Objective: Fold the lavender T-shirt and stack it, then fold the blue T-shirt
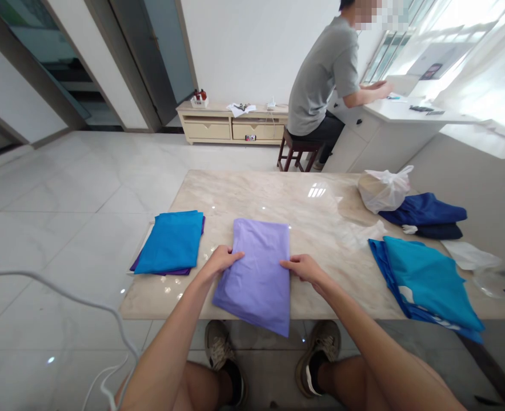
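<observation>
A folded lavender cloth [259, 274], maybe a garment, lies in front of me with its lower end past the table's near edge. My left hand [224, 258] pinches its left side, thumb on top and the other fingers partly hidden. At the opposite side, my right hand [304, 267] grips the edge the same way. To the left sits a stack of folded cloths, a bright blue cloth [171, 242] over a purple one [184, 272]. Further right, a teal-blue folded garment [428, 279] rests on darker blue fabric and overhangs the near edge.
A marble-patterned table [252, 197] bears everything. At its right end are a white plastic bag [385, 188], dark blue clothes [426, 211] and a clear plastic container [501, 282]. Beyond, a person [325, 74] sits on a stool [297, 149] at a white counter. A white cable [85, 302] loops at left.
</observation>
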Demonstrator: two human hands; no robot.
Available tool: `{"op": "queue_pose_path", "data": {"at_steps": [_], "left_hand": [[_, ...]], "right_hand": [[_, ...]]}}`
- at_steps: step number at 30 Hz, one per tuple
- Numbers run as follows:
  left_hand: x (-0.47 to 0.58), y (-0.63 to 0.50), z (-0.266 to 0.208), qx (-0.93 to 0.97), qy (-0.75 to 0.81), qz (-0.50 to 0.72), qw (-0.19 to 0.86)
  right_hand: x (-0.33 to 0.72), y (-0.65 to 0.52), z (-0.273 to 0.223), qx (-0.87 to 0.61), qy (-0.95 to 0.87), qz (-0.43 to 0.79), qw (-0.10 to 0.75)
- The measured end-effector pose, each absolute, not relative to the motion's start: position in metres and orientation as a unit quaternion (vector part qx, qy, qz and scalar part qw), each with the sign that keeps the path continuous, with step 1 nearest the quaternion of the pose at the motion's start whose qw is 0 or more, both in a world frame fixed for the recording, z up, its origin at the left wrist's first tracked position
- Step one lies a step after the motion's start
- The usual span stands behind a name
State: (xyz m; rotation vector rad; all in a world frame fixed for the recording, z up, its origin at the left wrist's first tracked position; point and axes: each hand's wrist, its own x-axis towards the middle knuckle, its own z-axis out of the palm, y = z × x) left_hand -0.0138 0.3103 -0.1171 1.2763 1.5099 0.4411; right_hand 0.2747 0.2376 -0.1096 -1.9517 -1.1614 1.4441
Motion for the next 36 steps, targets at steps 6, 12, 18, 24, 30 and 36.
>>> {"op": "queue_pose_path", "data": {"at_steps": [6, 12, 18, 24, 30, 36], "left_hand": [[-0.02, 0.302, -0.076, 0.555, 0.548, 0.265, 0.568], [-0.018, 0.288, -0.044, 0.606, 0.539, 0.411, 0.415], [-0.014, 0.273, -0.023, 0.656, 0.51, 0.486, 0.27], [-0.01, 0.269, -0.022, 0.581, 0.52, 0.532, 0.33], [-0.011, 0.292, -0.058, 0.602, 0.631, 0.373, 0.317], [-0.005, 0.284, -0.07, 0.736, 0.618, 0.213, 0.177]], "right_hand": [[0.286, 0.242, -0.083, -0.655, -0.501, 0.437, 0.36], [0.29, 0.238, -0.051, -0.626, -0.545, 0.222, 0.512], [0.287, 0.226, -0.03, -0.559, -0.581, 0.143, 0.574], [0.278, 0.221, -0.034, -0.597, -0.498, 0.209, 0.593], [0.291, 0.244, -0.075, -0.684, -0.465, 0.28, 0.488], [0.304, 0.247, -0.111, -0.702, -0.594, 0.131, 0.37]]}}
